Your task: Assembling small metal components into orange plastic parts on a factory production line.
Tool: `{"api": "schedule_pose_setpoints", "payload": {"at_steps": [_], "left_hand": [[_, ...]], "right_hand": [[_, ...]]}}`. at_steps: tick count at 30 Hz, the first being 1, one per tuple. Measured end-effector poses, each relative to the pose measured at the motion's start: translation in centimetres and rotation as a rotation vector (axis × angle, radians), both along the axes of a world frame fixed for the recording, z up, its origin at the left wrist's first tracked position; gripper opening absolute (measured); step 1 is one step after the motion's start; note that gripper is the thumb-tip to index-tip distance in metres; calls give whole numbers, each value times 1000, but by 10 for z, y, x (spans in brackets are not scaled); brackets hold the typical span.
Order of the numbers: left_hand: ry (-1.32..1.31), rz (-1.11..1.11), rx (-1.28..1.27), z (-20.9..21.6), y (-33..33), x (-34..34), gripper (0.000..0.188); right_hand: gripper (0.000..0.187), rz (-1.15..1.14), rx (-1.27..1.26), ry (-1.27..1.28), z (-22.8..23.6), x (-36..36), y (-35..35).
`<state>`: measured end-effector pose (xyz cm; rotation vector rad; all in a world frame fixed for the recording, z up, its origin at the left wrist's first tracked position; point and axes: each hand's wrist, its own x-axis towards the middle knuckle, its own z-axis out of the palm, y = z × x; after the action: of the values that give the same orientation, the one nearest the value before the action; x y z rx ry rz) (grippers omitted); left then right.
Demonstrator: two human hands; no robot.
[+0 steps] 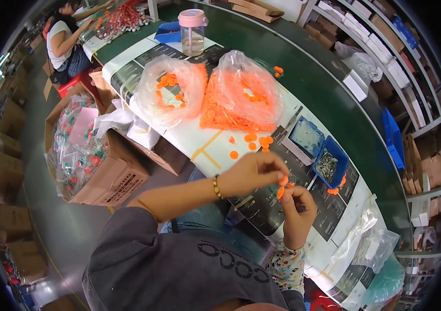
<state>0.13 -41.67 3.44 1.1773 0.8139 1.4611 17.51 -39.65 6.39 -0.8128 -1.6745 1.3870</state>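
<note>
One long worktop: dark green worktop [329, 103] sweeping across the scene, white sheeting [207, 142] and black printed sheets [262, 212] laid over its near side.
Room: pale metal shelving [304, 14] loaded at the right, brown cardboard boxes [26, 262] stacked down the left, a co-worker [64, 44] seated at the far end.
Bags: two crinkled, see-through plastic bags [241, 111], both showing smooth orange rounds, the right one far fuller.
Blue pair: an open rectangular plastic bin [340, 155] of slim silvery metal pieces, and just beside it a shallow blue tray [308, 124] with a whitish, patchy inside.
Left hand: look at this left hand [254, 173], grip pinched nearly closed on a small round orange piece [283, 181], mostly fingertip-covered, its direction impossible to tell.
Right hand: thumb and forefinger of the right hand [299, 210] pinch a flat orange disc [281, 193] over the black sheets, just below the other piece.
Disc's tilt: nearly edge-on, a narrow oval, long axis steep and leaning right at the top.
</note>
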Motion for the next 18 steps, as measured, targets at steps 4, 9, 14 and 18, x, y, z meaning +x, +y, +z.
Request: {"api": "schedule_pose_setpoints", "payload": {"at_steps": [4,9,14,18], "left_hand": [[-184,3,-141,-9,-18,20,12],[-242,80,-194,-3,-21,26,9],[-348,272,-148,1,-23,23,9],[-403,359,-97,8,-23,39,8]], "right_hand": [[10,-8,-37,18,-2,6,-3],[9,-173,-13,16,-5,13,-7],[4,-278,431,-71,-11,-12,0],[6,-354,486,-98,-3,-18,-8]]}}
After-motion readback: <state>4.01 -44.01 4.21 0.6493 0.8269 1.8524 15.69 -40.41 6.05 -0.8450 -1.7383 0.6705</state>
